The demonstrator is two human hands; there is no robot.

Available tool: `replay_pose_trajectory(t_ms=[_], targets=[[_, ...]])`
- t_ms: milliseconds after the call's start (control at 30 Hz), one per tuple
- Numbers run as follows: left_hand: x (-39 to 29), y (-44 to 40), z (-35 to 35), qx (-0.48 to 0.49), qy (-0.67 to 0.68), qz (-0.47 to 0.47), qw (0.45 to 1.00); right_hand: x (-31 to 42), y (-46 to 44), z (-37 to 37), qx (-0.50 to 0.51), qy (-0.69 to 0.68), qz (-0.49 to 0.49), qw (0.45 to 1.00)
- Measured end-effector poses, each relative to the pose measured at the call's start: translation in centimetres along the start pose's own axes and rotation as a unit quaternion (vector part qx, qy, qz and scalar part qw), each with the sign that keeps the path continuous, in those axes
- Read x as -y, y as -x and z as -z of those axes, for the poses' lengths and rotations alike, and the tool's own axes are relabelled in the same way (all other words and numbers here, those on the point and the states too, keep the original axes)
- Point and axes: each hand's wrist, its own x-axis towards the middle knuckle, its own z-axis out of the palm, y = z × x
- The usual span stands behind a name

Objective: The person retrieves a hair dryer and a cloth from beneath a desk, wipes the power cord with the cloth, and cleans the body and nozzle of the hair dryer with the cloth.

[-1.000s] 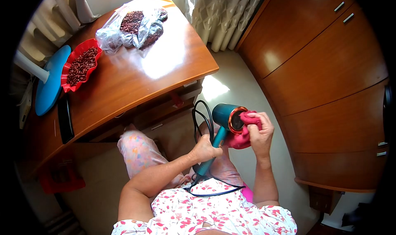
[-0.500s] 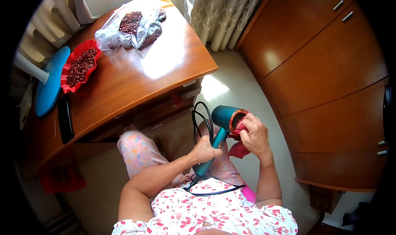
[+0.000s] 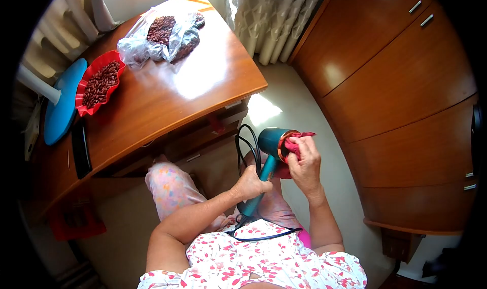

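The hair dryer (image 3: pixel 270 140) is held off the table (image 3: pixel 157 104), out past its front edge and below the front right corner, above the person's lap. The left hand (image 3: pixel 252 183) is clamped around the teal handle, which tilts so that the barrel sits higher, its copper-rimmed mouth turned toward the right hand (image 3: pixel 306 164). That hand pinches a red cloth (image 3: pixel 291 146) bunched against the mouth, with one end sticking up over the rim and more of it hanging below; how far it goes inside cannot be told. The two hands are apart, one on each item. A black cord (image 3: pixel 238 149) loops beside the handle and lies across the floral top (image 3: pixel 228 258). On the table, a clear plastic bag (image 3: pixel 136 48) of dark red beans lies toward the far right corner. Left of it, by the far edge, a red wavy-rimmed bowl (image 3: pixel 90 111) holds more beans (image 3: pixel 101 83), just beside a blue round base (image 3: pixel 55 119). A flat black object (image 3: pixel 80 149) lies near the front edge, toward the left end.
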Motion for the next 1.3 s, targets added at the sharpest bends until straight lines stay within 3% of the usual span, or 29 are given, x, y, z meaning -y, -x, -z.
replay_pose_trajectory(t_ms=[267, 433, 500, 600, 733, 900, 1100, 1300], targets=[[0.5, 0.1, -0.1, -0.001, -0.001, -0.008, 1.000, -0.2, -0.1, 1.6, 0.112, -0.089, -0.019, 0.990], [0.9, -0.1, -0.3, 0.009, -0.016, -0.013, 1.000, -0.6, -0.3, 3.0, 0.149, 0.046, 0.002, 0.988], [1.0, -0.2, -0.2, 0.025, -0.023, -0.006, 0.999, -1.0, -0.2, 3.5, 0.142, 0.056, 0.001, 0.988], [1.0, -0.4, 0.1, 0.022, -0.008, 0.021, 1.000, -0.7, -0.5, 4.8, 0.096, -0.059, -0.104, 0.988], [0.2, -0.1, 0.1, 0.017, 0.001, 0.010, 1.000, -1.2, -0.7, 4.5, 0.002, -0.076, -0.036, 0.997], [0.4, -0.2, 0.2, 0.033, -0.015, 0.002, 0.999, -0.7, -0.8, 2.7, 0.037, -0.080, -0.029, 0.996], [-0.1, 0.1, 0.2, 0.015, 0.001, -0.009, 1.000, -0.1, -0.5, 1.7, 0.052, 0.026, 0.024, 0.998], [0.6, -0.1, 0.0, 0.006, -0.010, -0.011, 1.000, -0.8, 0.0, 2.4, 0.090, -0.053, -0.001, 0.995]])
